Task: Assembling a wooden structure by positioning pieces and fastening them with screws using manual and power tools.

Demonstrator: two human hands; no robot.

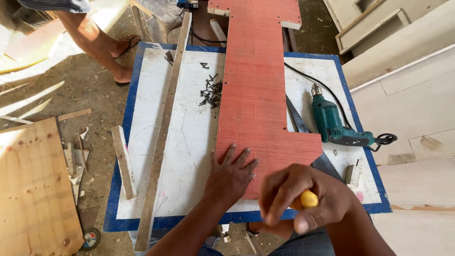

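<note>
The right hand [303, 199] is closed around a yellow handle [309, 199], raised near the camera; the tool's working end is hidden. The left hand [232, 173] lies flat, fingers spread, on the lower edge of the red board [258, 90]. It seems wise to keep that palm pressing firmly, fingers away from the tool. The board is a long ribbed panel with notched corners, lying on the white table [185, 142] beside loose screws [212, 92], a saw [298, 121] and a green drill [334, 125]

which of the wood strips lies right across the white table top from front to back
The long strip, running from the near edge up past the far edge, just left of the black screws. The short strip only lies at the table's left border.
</note>
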